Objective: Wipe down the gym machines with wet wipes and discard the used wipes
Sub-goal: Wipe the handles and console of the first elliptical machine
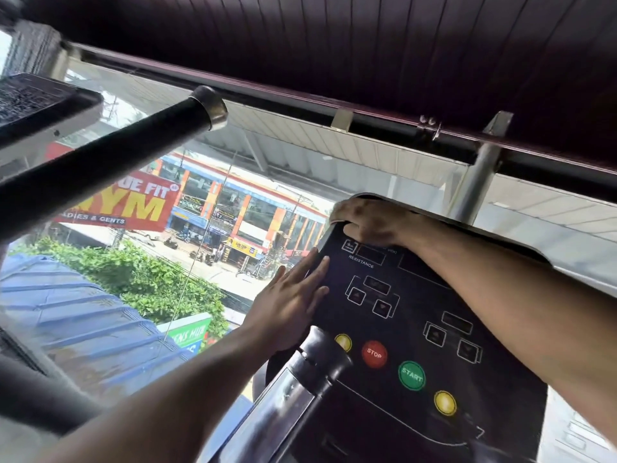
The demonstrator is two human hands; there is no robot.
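Gripping the console (pixel 417 295) top edge, right hand (pixel 370 222); flat against its side, left hand (pixel 290 302).

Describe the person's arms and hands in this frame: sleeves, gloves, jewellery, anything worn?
Both forearms are bare as far as the frame shows; no sleeve edge is visible. The left hand and right hand wear no gloves. No watch, band or ring is visible on either wrist or on the fingers, though motion blur softens detail.

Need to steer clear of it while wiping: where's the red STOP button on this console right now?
In the head view, the STOP button is low on the console, between a yellow button and the green START button, below the left hand.
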